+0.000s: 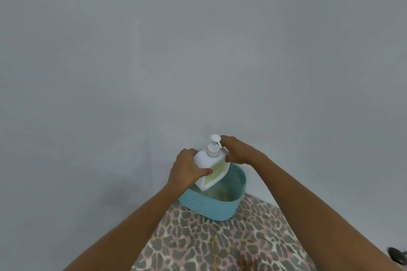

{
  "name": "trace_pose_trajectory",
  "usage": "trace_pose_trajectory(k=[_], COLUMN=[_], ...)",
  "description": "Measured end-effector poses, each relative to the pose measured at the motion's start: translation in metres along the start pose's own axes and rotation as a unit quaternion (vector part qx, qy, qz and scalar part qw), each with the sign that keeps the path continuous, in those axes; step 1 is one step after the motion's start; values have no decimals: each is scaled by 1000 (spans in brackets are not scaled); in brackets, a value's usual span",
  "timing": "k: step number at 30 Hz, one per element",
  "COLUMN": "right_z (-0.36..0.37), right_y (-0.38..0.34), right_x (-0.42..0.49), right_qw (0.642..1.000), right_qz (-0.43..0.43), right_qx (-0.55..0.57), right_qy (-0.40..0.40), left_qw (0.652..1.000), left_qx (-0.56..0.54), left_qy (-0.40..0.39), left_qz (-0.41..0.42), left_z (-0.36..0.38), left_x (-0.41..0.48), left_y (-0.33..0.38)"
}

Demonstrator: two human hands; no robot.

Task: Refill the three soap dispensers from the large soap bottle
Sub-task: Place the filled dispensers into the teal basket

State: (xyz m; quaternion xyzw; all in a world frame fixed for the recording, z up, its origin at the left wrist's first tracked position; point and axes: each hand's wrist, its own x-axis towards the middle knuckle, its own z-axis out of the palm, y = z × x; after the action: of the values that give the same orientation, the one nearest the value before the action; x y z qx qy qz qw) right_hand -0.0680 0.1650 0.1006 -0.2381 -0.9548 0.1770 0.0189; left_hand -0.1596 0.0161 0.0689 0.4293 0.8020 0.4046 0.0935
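A white soap bottle point(210, 168) with a pump top and a pale green label is held tilted in the air above a teal basket point(211, 207). My left hand point(187, 170) grips its left side, thumb across the label. My right hand point(236, 149) holds the bottle's right shoulder, close beside the pump head. The bottle's base hangs over the basket's opening. No other dispensers are visible.
The teal basket rests on a leopard-print cloth point(220, 242) that covers the surface below me. A plain grey wall point(198, 50) fills the rest of the view. A dark object point(397, 256) shows at the lower right edge.
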Motion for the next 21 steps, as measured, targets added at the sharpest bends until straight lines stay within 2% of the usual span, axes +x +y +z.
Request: trace_pose_trajectory(k=[5, 9, 16, 21], right_z=[39, 66, 91, 98], right_y=[-1, -2, 0, 1], right_x=[38, 57, 71, 70], right_qw=[996, 998, 999, 998], right_qz=[-19, -25, -38, -56], right_qx=[-83, -40, -32, -2], right_qy=[28, 30, -8, 19], left_qw=[996, 992, 991, 991], left_qx=[21, 35, 14, 13], left_qy=[65, 107, 85, 85], left_qz=[-52, -61, -101, -106], left_z=[20, 30, 38, 41], left_x=[6, 5, 3, 2], left_y=[-33, -50, -58, -58])
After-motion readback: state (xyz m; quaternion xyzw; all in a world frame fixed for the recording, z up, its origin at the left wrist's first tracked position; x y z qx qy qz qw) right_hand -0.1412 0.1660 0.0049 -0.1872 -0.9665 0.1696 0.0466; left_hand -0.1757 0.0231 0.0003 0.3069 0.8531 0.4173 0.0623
